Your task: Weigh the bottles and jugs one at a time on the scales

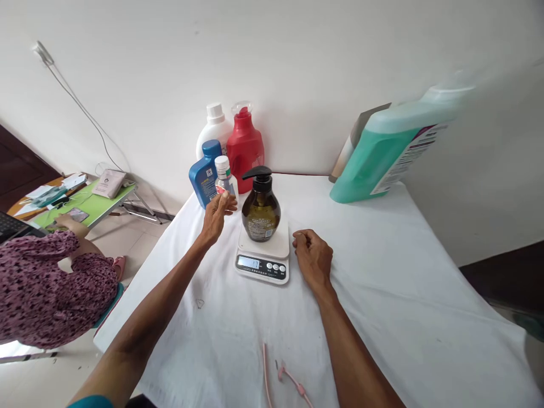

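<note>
Head view: the left hand (216, 214) has its fingers closing loosely about the small white-capped bottle (223, 177), thumb and fingertips at its lower body; whether the grip is firm cannot be told. The right hand (313, 256) rests on the white cloth (382, 272), fingers curled in, holding nothing, just beside the scale (264, 256). A brown pump bottle (260, 208) stands upright on the scale plate, display lit, evidently being weighed. Behind stand blue (204, 180), white (213, 129) and red (245, 144) bottles along the wall. A green jug (382, 156) stands far right. Another person sits at left.
</note>
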Tool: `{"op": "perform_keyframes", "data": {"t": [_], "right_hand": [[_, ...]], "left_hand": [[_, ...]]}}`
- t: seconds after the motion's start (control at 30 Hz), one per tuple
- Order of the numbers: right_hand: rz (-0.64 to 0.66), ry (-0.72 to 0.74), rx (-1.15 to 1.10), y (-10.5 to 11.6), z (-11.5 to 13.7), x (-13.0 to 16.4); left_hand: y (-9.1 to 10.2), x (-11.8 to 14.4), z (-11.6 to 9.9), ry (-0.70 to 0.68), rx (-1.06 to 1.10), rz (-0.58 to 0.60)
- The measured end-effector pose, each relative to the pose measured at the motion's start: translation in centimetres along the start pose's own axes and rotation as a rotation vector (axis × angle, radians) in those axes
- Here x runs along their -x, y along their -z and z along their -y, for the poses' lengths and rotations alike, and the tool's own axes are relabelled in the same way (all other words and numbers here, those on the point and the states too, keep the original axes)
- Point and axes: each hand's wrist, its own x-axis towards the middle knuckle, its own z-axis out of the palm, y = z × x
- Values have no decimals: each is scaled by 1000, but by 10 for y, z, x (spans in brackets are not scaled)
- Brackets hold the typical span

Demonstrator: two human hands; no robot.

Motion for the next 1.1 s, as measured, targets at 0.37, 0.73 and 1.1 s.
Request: {"op": "perform_keyframes", "data": {"t": [0.37, 0.73, 1.1], "right_hand": [[-15, -25, -17, 0, 3, 2], [-35, -37, -1, -2, 3, 3], [-25, -18, -7, -1, 5, 3]], "left_hand": [[17, 16, 71, 127, 34, -77], [13, 16, 72, 85, -127, 12], [13, 16, 70, 102, -154, 6]]}}
